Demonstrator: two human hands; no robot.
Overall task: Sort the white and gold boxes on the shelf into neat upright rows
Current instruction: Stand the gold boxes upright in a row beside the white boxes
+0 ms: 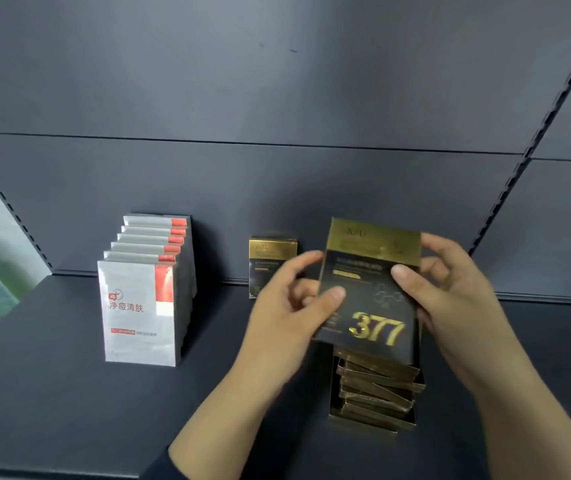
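Both hands are on the gold box (370, 289), held upright just above the stack of gold boxes (374, 389) lying flat at five o'clock on the shelf (52, 393). The left hand (291, 299) pinches its nine o'clock edge, thumb on the face. The right hand (450, 289) pinches the three o'clock edge the same way. It looks like thin glossy card, probably light, fairly stiff and a touch slippery, so the side edges seem the sound hold. A lone gold box (266, 261) stands at twelve, and the white boxes (145, 289) stand in a row at nine.

The shelf (69, 393) bears an upright row of white boxes (138, 313). A gold box (266, 261) stands mid-back, a gold stack (374, 393) right.
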